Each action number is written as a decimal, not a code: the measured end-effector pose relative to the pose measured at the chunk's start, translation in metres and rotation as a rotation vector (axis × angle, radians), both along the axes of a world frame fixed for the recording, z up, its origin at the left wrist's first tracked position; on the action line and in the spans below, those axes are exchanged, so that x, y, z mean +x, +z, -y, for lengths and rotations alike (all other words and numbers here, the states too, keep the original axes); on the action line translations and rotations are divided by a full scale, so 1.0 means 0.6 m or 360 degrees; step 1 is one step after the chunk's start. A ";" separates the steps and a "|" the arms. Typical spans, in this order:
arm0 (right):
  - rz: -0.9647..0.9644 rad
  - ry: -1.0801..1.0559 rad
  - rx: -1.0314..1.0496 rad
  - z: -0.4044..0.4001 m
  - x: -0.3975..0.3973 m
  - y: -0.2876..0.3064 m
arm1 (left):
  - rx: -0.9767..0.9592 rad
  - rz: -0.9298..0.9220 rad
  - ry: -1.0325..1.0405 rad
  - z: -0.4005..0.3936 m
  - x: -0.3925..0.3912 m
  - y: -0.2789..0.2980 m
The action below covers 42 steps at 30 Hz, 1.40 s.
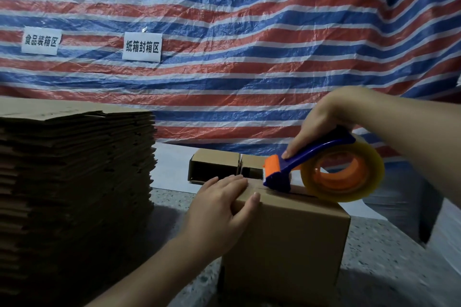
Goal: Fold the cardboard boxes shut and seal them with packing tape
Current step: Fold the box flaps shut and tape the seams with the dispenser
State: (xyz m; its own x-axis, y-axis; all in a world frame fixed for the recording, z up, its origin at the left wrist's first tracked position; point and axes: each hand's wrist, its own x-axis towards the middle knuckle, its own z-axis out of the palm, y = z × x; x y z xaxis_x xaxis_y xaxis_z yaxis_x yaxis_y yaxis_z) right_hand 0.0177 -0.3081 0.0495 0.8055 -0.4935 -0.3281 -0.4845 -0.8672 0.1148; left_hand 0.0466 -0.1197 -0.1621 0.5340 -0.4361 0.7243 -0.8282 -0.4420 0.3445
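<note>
The box stands on the floor, flaps folded shut. Its near left top edge is pressed by the left hand, fingers together and flat. The dispenser, gripped by the right hand, rests on the seam; if tilted, tape could wrinkle or stray. Behind, signs read 纸箱封箱区 and 食品装箱区.

Flattened stack left — dispenser atop box
</note>
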 end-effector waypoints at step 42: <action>-0.0111 -0.0070 0.0076 0.071 -0.033 -0.015 | 0.0940 0.0343 0.0210 0.076 -0.037 0.056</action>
State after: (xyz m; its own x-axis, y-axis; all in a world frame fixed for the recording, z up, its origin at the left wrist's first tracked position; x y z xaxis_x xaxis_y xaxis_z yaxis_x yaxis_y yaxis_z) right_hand -0.0023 -0.3508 0.0406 0.7576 -0.5105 -0.4068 -0.5147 -0.8504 0.1087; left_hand 0.0241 -0.1654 -0.1282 0.4796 -0.7351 0.4791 -0.7773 -0.6093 -0.1567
